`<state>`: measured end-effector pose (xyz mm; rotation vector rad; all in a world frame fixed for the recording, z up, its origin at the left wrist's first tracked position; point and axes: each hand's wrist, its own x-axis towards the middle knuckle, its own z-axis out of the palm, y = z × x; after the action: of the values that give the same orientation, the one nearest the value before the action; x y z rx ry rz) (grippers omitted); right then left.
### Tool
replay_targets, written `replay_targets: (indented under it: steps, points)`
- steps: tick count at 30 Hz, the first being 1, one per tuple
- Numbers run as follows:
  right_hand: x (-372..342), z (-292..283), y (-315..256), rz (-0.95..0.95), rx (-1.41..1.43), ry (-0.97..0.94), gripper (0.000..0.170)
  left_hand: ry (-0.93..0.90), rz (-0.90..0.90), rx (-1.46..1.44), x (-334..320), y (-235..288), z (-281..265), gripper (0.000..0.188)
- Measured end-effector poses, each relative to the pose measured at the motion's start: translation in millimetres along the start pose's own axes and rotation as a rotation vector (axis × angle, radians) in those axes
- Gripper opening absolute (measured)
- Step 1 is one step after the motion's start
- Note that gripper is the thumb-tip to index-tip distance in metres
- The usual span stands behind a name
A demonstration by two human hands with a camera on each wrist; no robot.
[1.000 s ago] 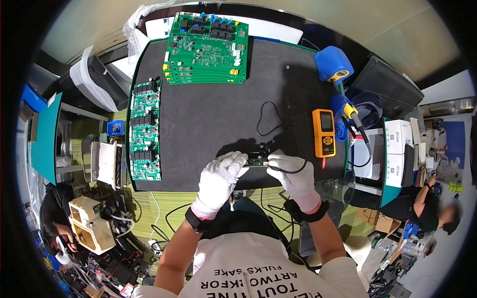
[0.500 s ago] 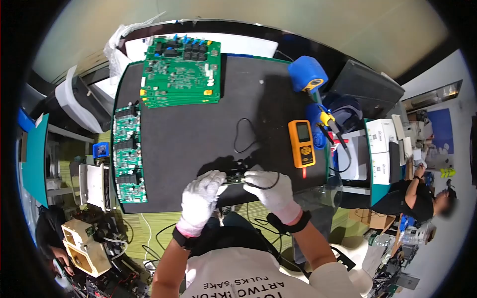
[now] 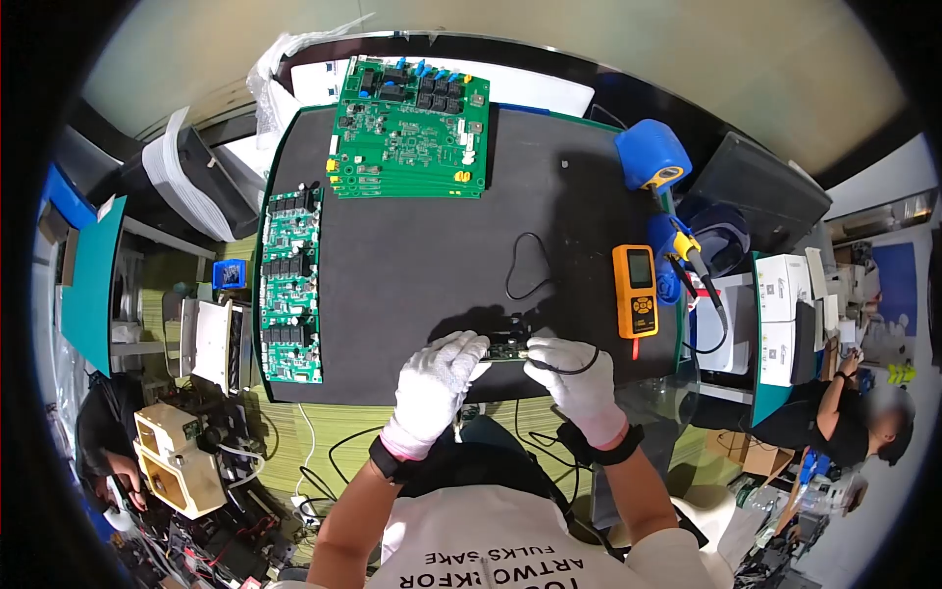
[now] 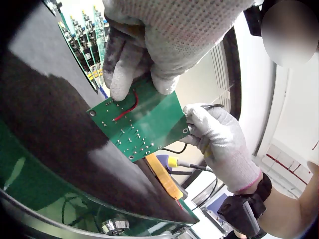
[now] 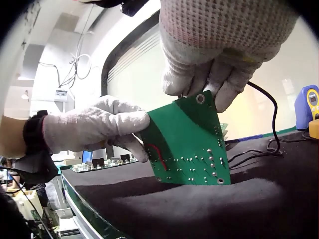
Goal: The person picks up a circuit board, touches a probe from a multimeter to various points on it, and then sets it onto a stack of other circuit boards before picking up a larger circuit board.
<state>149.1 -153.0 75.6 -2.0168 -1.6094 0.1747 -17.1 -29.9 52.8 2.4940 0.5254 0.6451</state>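
Observation:
Both gloved hands hold one small green circuit board (image 3: 507,351) above the near edge of the dark mat. My left hand (image 3: 435,385) pinches one side of it, and my right hand (image 3: 577,383) grips the other side at a black cable (image 3: 593,361). Solder points and a short red wire (image 4: 130,107) show on the underside of the board (image 4: 158,115) in the left wrist view. From the right wrist view, the right fingers (image 5: 227,84) pinch the board's upper edge, where the cable's end is hidden.
A stack of large green boards (image 3: 410,137) lies at the back left of the mat (image 3: 422,255). Smaller boards (image 3: 291,285) line the left edge. An orange meter (image 3: 636,292) and a blue soldering-iron stand (image 3: 667,257) are at the right. Another person (image 3: 834,417) is at far right.
The head view shifted and came back partway. Both hands keep their hold on the board, which shows no clear movement relative to the mat.

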Motion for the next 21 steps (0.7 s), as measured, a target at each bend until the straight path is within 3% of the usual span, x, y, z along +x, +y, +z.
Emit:
replay_targets:
  steps: [3,21]
  points:
    - [0.4,-2.9,-1.7,0.025,0.046,0.036,0.013,0.025,-0.016,0.033,0.2,-0.3,5.2,0.029]
    - [-4.0,3.7,2.5,0.020,0.121,0.121,0.015,0.022,0.000,0.023,0.0,-0.8,3.4,0.031]
